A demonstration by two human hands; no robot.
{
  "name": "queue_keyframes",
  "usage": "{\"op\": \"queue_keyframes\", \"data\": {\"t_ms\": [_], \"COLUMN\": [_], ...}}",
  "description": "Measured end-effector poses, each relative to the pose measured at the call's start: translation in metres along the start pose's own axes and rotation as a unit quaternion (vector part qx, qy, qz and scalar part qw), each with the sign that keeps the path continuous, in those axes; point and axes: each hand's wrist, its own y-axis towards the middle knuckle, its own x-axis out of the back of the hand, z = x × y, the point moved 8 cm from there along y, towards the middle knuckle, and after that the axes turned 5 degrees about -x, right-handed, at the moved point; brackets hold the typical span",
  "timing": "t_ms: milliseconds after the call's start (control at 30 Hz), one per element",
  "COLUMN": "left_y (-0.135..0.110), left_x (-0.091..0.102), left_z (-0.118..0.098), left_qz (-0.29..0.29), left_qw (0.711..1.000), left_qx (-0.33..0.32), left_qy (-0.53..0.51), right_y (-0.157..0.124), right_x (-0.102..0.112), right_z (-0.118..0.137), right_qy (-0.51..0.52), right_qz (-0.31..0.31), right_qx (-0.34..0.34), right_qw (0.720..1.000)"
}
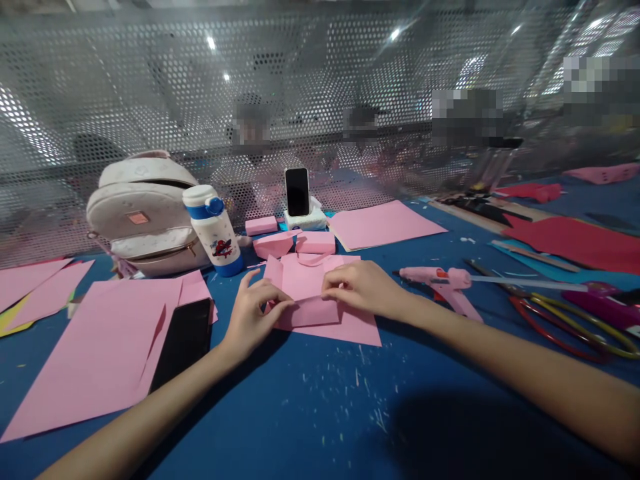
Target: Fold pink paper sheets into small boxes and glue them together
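Pink paper flap: smooth, folded, rectangular; left fingers, right fingers each pinched on its edge.

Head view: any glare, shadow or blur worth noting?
Head view: bright light spots at the perforated screen; head view: broad dark shadow on the blue table, lower right; head view: soft, partly pixelated background; head view: left hand, right hand and folded pink paper fairly clear.

Bottle (blue-based) beside pale backpack
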Motion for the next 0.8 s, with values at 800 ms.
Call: {"op": "queue_keyframes", "data": {"t_ms": [800], "left_y": [-0.010], "left_x": [-0.027], "left_z": [0.000], "left_qz": [0.104], "left_qw": [0.993], "left_qx": [-0.029], "left_qy": [0.053], "right_y": [-0.007], "right_x": [-0.015], "right_z": [0.018], "right_qy": [0.008], "right_qz": [0.025], "right_qx": [0.079], "right_qw": [0.997]}}
